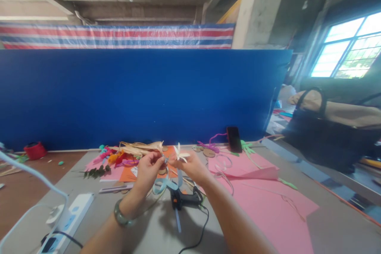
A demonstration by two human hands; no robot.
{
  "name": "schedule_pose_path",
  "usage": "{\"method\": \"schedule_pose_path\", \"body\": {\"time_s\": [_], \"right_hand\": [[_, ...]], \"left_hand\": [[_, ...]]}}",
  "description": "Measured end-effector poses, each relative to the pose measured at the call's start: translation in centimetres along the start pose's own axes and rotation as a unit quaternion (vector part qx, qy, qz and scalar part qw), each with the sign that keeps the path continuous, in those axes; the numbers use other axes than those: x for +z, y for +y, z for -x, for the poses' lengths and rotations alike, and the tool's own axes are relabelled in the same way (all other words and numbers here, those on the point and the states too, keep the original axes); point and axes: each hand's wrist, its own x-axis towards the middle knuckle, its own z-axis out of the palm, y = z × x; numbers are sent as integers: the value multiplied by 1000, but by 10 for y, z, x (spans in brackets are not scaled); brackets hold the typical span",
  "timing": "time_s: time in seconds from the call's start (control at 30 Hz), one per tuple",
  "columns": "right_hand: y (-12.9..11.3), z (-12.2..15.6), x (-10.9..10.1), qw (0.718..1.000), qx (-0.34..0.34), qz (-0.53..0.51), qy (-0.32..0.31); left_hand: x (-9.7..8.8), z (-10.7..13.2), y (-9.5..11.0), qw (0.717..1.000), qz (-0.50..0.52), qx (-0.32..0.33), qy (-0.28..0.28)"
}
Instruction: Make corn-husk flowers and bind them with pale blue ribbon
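Both my hands are raised over the grey table [149, 230], close together. My right hand [190, 166] pinches a small cream paper flower [180, 153] that sticks up above its fingers. My left hand [150, 168], with a green bangle at the wrist, has its fingers closed on a light blue ribbon [165, 184] that loops down under both hands. A black glue gun [185, 198] lies on the table just below them, its cord trailing toward me.
Pink paper sheets [262, 194] cover the table's right side. Dried leaves, coloured pipe cleaners and orange paper [131, 154] lie behind my hands. A black phone [234, 139] leans on the blue partition [143, 95]. A white power strip [70, 218] sits at left, a black bag [324, 135] at right.
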Motion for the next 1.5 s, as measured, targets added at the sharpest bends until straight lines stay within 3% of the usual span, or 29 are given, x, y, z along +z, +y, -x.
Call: {"method": "schedule_pose_path", "body": {"time_s": [0.37, 0.63, 0.87, 1.23, 1.5], "right_hand": [[12, -2, 1, 992, 71, -78, -64], [13, -4, 3, 999, 44, 18, 2], [16, -7, 5, 1000, 8, -8, 19], [25, -10, 2, 993, 35, -111, -18], [21, -9, 2, 997, 46, -59, -11]], "left_hand": [[3, 2, -4, 1000, 18, -2, -22], [3, 4, -3, 998, 45, -26, -33], [5, 6, 0, 997, 63, -24, -27], [4, 7, 3, 993, 95, -51, -41], [5, 7, 9, 990, 92, -88, -56]]}}
